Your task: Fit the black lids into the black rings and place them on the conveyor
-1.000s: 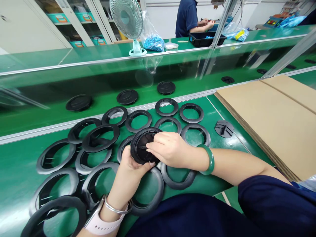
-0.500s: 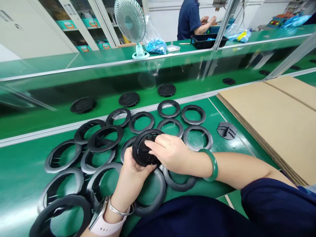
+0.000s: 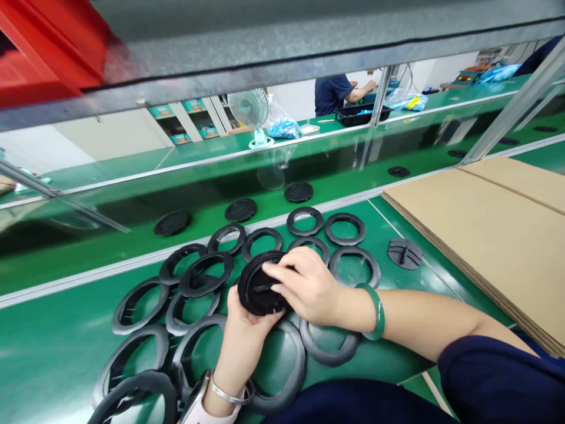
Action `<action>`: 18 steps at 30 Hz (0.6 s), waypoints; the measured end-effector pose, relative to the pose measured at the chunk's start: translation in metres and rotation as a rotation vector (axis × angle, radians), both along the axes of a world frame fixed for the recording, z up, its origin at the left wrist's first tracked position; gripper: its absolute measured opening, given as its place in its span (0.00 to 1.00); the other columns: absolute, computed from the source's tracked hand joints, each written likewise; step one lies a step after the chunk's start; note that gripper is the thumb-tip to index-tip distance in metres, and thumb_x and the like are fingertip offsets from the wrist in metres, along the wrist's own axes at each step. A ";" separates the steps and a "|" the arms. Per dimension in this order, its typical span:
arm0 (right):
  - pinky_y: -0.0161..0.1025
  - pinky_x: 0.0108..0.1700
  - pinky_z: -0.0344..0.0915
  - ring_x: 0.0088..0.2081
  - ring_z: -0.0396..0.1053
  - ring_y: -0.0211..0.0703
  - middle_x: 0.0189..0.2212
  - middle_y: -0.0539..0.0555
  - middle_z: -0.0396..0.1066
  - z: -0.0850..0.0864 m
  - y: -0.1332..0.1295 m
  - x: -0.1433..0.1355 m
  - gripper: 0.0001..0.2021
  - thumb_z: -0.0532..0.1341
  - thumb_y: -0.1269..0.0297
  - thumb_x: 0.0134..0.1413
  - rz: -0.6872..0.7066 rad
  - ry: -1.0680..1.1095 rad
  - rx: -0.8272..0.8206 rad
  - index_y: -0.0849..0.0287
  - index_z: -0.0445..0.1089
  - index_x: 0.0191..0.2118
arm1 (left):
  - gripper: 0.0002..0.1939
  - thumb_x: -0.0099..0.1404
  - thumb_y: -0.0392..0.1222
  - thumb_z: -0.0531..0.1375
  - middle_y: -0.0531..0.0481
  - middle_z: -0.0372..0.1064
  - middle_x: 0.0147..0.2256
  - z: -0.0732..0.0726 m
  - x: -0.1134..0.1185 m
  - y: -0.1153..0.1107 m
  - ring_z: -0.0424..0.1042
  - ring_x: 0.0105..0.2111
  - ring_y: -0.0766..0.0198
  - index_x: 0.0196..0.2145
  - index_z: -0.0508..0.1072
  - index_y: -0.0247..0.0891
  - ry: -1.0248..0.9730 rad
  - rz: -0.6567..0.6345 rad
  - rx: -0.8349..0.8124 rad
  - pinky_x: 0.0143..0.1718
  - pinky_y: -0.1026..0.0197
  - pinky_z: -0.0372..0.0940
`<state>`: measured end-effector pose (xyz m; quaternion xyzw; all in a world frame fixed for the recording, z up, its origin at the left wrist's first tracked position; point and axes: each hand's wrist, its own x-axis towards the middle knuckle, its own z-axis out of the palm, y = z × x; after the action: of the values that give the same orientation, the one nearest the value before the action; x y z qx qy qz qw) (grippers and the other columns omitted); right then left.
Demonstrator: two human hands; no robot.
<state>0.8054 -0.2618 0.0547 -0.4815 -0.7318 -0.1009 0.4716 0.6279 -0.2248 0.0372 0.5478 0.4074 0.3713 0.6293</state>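
Note:
A round black part (image 3: 260,287) with a raised bar inside its rim is held over the green table. My left hand (image 3: 247,330) wraps round its lower left edge, thumb along the near rim. My right hand (image 3: 309,285) reaches in from the right, thumb and index finger at the part's inner face, fingers bent; its lower fingertips are partly hidden. Several black rings (image 3: 345,228) lie around and below my hands, some overlapping at the left. A ribbed black disc (image 3: 405,254) rests to the right of the rings.
Brown boards (image 3: 494,218) are stacked at the right. Beyond a metal rail, black discs (image 3: 241,209) sit on a green belt. A metal shelf (image 3: 265,35) with a red bin (image 3: 44,47) hangs overhead. Across stands a fan (image 3: 248,109), near a person (image 3: 331,94).
The view has tilted up, bringing the overhead shelf and red bin into sight. Both hands keep hold of the round part; my right fingers have shifted slightly on it. The belt discs have moved right.

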 end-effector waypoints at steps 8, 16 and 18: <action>0.49 0.54 0.66 0.48 0.69 0.47 0.44 0.56 0.69 -0.017 0.017 0.004 0.09 0.65 0.66 0.59 0.082 0.743 -0.614 0.60 0.71 0.45 | 0.46 0.47 0.54 0.77 0.40 0.64 0.59 -0.001 -0.009 -0.004 0.63 0.62 0.40 0.58 0.62 0.43 0.101 -0.081 0.056 0.62 0.41 0.64; 0.46 0.47 0.67 0.41 0.68 0.46 0.37 0.51 0.68 -0.014 0.014 -0.004 0.10 0.68 0.66 0.48 0.108 0.932 -0.620 0.59 0.67 0.35 | 0.25 0.66 0.58 0.65 0.48 0.68 0.58 -0.010 -0.014 0.000 0.61 0.63 0.50 0.56 0.70 0.46 0.217 -0.072 0.111 0.64 0.50 0.58; 0.46 0.47 0.67 0.42 0.70 0.47 0.38 0.52 0.71 -0.005 0.011 -0.001 0.12 0.69 0.63 0.49 0.207 0.937 -0.721 0.59 0.68 0.38 | 0.25 0.67 0.58 0.64 0.47 0.69 0.57 -0.007 -0.013 0.001 0.62 0.63 0.50 0.56 0.70 0.46 0.207 -0.054 0.131 0.64 0.50 0.59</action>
<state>0.8047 -0.2512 0.0499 -0.5305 -0.4773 0.4232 0.5583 0.6148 -0.2236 0.0303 0.6339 0.4303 0.3213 0.5565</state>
